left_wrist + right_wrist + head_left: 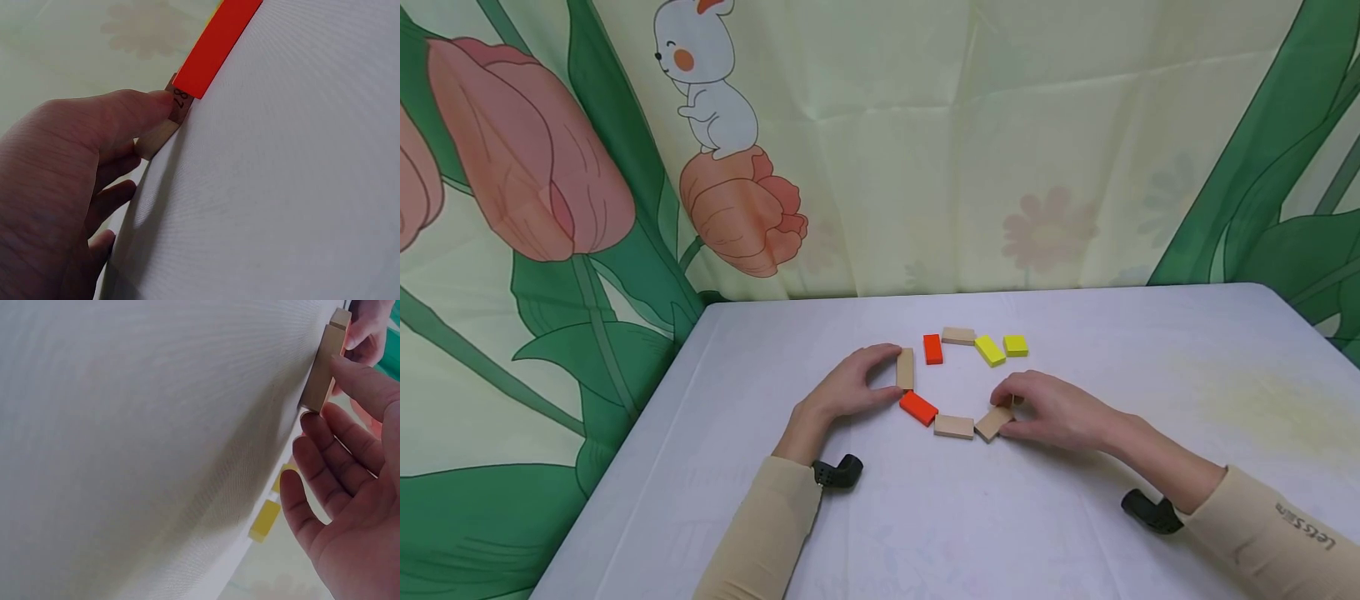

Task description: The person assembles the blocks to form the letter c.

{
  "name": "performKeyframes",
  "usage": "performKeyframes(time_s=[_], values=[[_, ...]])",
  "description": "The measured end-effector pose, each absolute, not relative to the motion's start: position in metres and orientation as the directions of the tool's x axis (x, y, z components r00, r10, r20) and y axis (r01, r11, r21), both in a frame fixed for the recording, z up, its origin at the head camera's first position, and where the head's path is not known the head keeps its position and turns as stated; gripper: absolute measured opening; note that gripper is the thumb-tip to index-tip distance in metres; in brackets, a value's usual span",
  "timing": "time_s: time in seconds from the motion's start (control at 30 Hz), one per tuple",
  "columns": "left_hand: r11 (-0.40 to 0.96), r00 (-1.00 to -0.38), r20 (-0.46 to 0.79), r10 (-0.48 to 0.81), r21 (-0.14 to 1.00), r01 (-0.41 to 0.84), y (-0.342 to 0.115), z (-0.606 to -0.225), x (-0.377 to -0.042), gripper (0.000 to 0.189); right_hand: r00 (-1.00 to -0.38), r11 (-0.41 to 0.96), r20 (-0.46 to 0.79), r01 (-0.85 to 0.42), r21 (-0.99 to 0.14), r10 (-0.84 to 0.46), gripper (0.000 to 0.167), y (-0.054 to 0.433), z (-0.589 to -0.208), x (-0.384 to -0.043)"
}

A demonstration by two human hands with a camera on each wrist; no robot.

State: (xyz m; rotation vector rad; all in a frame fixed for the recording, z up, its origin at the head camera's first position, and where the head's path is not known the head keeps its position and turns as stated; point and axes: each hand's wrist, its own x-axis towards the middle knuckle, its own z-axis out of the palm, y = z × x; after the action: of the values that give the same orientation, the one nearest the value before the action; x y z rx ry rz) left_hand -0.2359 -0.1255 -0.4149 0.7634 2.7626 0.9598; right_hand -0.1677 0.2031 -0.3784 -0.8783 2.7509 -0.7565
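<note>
On the left of a rough ring of small blocks, my left hand (pixel 847 385) pinches a plain wooden block (pixel 906 368) between thumb and fingers. Dark printed marks show on that block's end in the left wrist view. A red block (pixel 918 408) adjoins its near end, followed by a wooden block (pixel 953 427) along the near side. At the near right of the ring, my right hand (pixel 1060 410) holds another wooden block (pixel 992 422) by thumb and fingertips, its corner close beside the neighbouring wooden block.
The ring's far side has a red block (pixel 933 349), a wooden block (pixel 958 336), a slanted yellow block (pixel 990 351) and a second yellow block (pixel 1016 346). All lie on a white-covered table (pixel 1075 533). Behind its far edge hangs a printed curtain (pixel 895 183).
</note>
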Motion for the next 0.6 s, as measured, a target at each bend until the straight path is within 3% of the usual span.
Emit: performKeyframes(time_s=[0.6], values=[[0.674, -0.867, 0.045, 0.496, 0.609, 0.417, -0.1256, -0.4158, -0.2371, 0.065, -0.824, 0.711, -0.009, -0.483, -0.511, -0.566, 0.028, 0.2025, -0.3779, -0.1670]])
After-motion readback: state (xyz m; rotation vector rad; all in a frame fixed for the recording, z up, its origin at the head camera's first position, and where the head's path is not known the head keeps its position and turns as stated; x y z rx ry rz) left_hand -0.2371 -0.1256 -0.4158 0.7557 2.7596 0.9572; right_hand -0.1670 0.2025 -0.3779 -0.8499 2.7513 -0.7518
